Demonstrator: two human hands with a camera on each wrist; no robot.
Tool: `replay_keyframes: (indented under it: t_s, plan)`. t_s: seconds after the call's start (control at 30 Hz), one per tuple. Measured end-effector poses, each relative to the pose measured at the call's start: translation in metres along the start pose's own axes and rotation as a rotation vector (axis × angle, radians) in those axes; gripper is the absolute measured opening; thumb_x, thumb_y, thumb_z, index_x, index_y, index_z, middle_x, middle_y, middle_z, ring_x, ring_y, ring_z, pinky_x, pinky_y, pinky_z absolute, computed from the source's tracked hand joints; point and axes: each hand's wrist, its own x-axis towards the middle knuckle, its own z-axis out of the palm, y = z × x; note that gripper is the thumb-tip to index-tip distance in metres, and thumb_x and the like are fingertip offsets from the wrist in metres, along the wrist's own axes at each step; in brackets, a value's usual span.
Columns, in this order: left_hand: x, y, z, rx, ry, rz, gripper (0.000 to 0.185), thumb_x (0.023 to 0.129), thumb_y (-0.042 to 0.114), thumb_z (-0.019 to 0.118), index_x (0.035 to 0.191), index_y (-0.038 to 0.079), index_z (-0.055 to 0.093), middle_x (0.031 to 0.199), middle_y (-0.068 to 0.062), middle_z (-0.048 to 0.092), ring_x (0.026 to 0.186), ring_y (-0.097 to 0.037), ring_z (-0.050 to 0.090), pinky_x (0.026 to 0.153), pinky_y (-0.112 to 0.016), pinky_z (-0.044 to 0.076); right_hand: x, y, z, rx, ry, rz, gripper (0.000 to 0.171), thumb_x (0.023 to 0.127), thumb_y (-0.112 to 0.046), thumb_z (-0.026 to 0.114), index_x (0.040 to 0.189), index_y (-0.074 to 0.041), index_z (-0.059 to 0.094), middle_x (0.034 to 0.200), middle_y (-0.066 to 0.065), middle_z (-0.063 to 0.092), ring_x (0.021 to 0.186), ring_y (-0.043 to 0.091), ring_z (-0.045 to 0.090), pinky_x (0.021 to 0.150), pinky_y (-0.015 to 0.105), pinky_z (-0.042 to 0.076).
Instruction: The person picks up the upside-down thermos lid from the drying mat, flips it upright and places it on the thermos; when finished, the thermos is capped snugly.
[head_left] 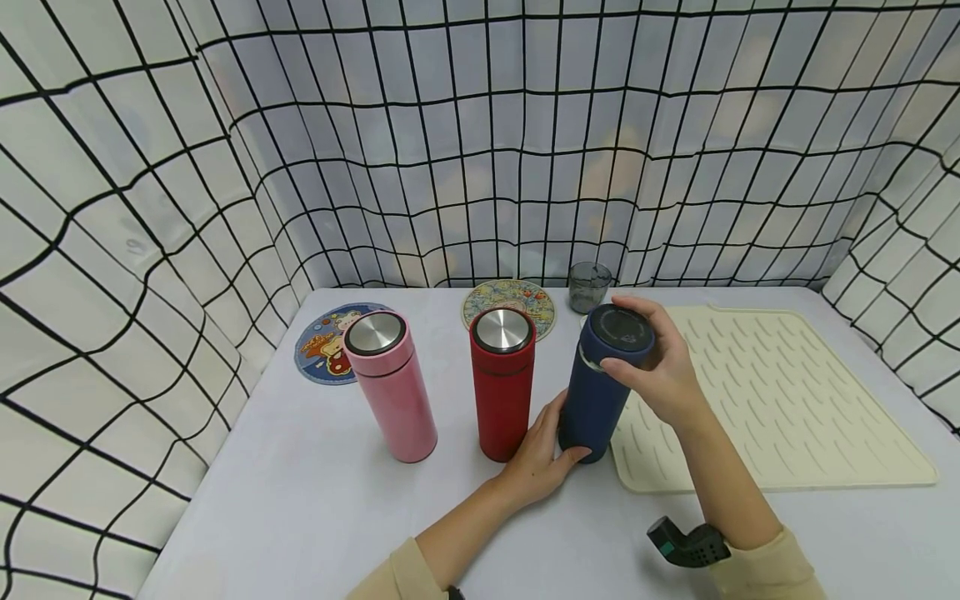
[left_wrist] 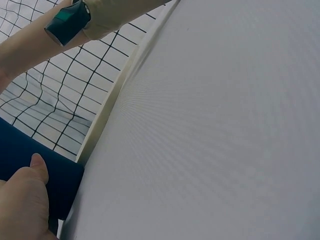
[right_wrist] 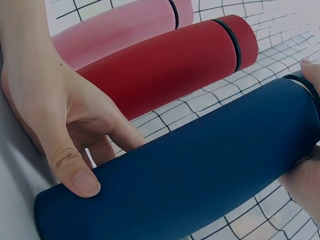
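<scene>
Head view: the navy flask stands upright at centre frame on the white table, its base touching the near left corner of the cream ridged mat. Your left hand curls around the lower body, thumb at the front, which serves to brace the flask against turning; your right hand caps the dark lid from the right, fingers wrapped over its rim in a grip suited to twisting. A pale gap shows under the lid, so it may be partly raised, though this cannot be settled. To the left stand the red flask and the pink flask, both upright with steel tops, set apart so each can be gripped alone. Behind them lie two printed coasters and a small grey glass. Left wrist view: the thumb at lower left presses the navy flask's wall; the other fingers are out of frame. The table fills the right of the frame, and the mat's edge runs diagonally beside it. Right wrist view: the navy flask crosses the lower frame, the left hand's thumb flat on its base end and the fingers behind it; a right fingertip at the upper right edge rests on the lid. The red and pink flasks lie parallel above.
</scene>
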Motion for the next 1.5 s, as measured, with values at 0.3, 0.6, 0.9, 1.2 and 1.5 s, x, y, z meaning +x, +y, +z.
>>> replay_keyframes:
  t_s: [0.3,0.6,0.9,1.2,1.5]
  plan:
    - [0.001,0.002,0.0,0.016,0.01,0.008,0.075,0.087,0.018,0.063,0.144,0.01,0.015,0.141,-0.011,0.033,0.129,-0.021,0.033,0.104,-0.037,0.03,0.001,-0.008,0.01,-0.109,0.097,0.063,0.067,0.067,0.02,0.067,0.127,0.003,0.04,0.121,0.013,0.047,0.104,0.021,0.054,0.081,0.024,0.049]
    - [0.0,0.003,0.0,-0.003,0.0,-0.017,0.076,0.086,0.016,0.064,0.144,0.01,0.015,0.141,-0.011,0.032,0.13,-0.021,0.032,0.104,-0.038,0.03,-0.001,0.005,-0.005,0.123,-0.046,0.04,0.069,0.08,-0.012,0.07,0.137,-0.003,0.033,0.124,0.013,0.052,0.111,0.024,0.052,0.086,0.031,0.047]
    - [0.001,0.002,0.0,0.02,0.005,0.02,0.076,0.086,0.016,0.063,0.144,0.007,0.015,0.14,-0.013,0.034,0.129,-0.021,0.034,0.104,-0.037,0.031,0.003,0.007,-0.002,0.24,-0.116,-0.068,0.072,0.084,-0.013,0.066,0.14,0.007,0.025,0.136,0.023,0.041,0.126,0.03,0.04,0.097,0.033,0.04]
    - [0.0,0.0,0.0,0.023,-0.007,0.014,0.076,0.087,0.017,0.062,0.144,0.007,0.014,0.139,-0.013,0.034,0.129,-0.022,0.034,0.104,-0.037,0.031,0.003,0.004,0.001,0.14,-0.017,-0.042,0.074,0.076,-0.005,0.074,0.136,0.005,0.032,0.125,0.016,0.05,0.111,0.025,0.052,0.089,0.03,0.045]
    - [0.0,0.0,0.0,0.018,-0.004,0.015,0.075,0.087,0.017,0.062,0.144,0.009,0.014,0.14,-0.012,0.034,0.129,-0.022,0.034,0.104,-0.037,0.031,0.001,0.005,-0.002,0.109,-0.083,-0.004,0.063,0.084,-0.009,0.064,0.138,0.001,0.032,0.126,0.016,0.05,0.113,0.024,0.051,0.09,0.03,0.044]
